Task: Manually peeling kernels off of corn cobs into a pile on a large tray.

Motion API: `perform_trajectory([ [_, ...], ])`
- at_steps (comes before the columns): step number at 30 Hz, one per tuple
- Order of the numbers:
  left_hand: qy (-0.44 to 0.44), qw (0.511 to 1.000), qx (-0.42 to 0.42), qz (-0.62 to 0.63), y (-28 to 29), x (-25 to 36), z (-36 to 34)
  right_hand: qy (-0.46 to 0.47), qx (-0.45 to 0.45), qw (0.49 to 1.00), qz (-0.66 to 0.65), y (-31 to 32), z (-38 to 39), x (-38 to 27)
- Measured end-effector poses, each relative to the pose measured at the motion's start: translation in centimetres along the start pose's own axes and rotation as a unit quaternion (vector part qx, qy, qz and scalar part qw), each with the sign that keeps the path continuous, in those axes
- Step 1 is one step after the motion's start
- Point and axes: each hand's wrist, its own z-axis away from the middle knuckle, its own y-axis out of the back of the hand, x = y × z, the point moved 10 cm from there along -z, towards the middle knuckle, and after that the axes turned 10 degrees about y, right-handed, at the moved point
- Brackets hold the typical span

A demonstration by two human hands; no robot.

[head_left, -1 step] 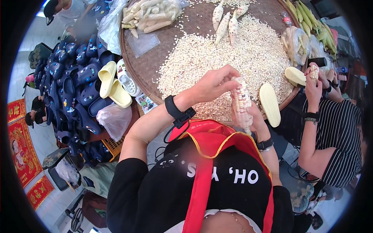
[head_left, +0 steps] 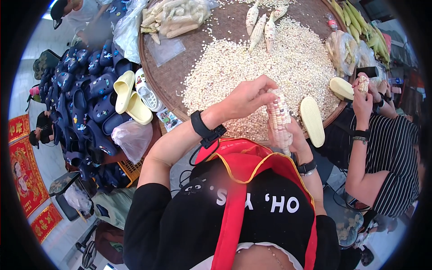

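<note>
A speckled corn cob (head_left: 280, 119) is being held, slightly tilted, at the near edge of a round brown tray (head_left: 174, 78). Its lower part is being gripped by the right hand (head_left: 298, 136); its upper end is being touched by the curled left hand (head_left: 254, 92), though whether a grip is being applied there cannot be told. A heap of loose kernels (head_left: 225, 67) is being carried by the tray. Beside the right hand, a yellow slipper (head_left: 312, 121) is lying sole up. Leftward, blue clogs (head_left: 100, 86) are being kept piled.

pale marbled wall (head_left: 50, 159) | red-and-gold posters (head_left: 28, 173), left | patterned chair (head_left: 345, 220), lower right
</note>
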Motion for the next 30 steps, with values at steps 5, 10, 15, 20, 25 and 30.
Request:
perform_trajectory([
  [5,-0.054,0.991,0.068,-0.107,0.5,0.5,-0.3,-0.005,-0.001,1.0,0.007,0.0,-0.5,0.2],
  [10,-0.059,0.983,0.146,-0.096,1.6,0.9,-0.6,0.014,0.003,0.999,-0.03,-0.4,-0.5,-0.1],
  [15,-0.002,0.99,0.132,-0.049,3.1,-0.6,-1.6,0.026,-0.001,1.0,0.002,-0.2,-0.3,-0.5],
  [20,-0.01,0.997,0.014,0.077,1.5,0.2,-0.9,0.053,0.05,0.997,-0.008,-0.8,-0.5,-1.2],
  [25,-0.02,0.998,0.01,-0.056,0.9,0.7,-0.5,-0.012,0.028,0.995,-0.093,-0.6,-0.3,0.6],
  [30,-0.001,0.998,0.047,-0.051,1.4,0.0,-0.9,0.023,0.03,0.999,0.002,-1.1,-0.8,0.0],
])
